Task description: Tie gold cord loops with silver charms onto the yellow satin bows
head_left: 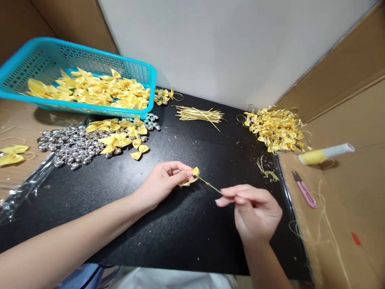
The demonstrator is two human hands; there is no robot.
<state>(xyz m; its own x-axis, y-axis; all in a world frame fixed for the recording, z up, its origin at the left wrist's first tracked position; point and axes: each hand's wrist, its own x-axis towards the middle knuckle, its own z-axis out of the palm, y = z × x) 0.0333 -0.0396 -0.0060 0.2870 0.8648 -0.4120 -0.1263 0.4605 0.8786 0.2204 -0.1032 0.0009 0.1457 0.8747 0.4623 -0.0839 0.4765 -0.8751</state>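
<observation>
My left hand pinches a small yellow ribbon bow above the middle of the black table; fingers cover most of it. A loop of gold cord curves below those fingers. From the bow, a gold cord runs taut to the right. My right hand has its fingers closed on the far end of that cord. Whether a bell sits behind the bow is hidden by my left fingers.
A turquoise basket of yellow bows stands at the back left. Silver bells lie before it. Cut gold cords lie at the back; finished-looking bows are heaped right. Pink snips and a tube lie on cardboard.
</observation>
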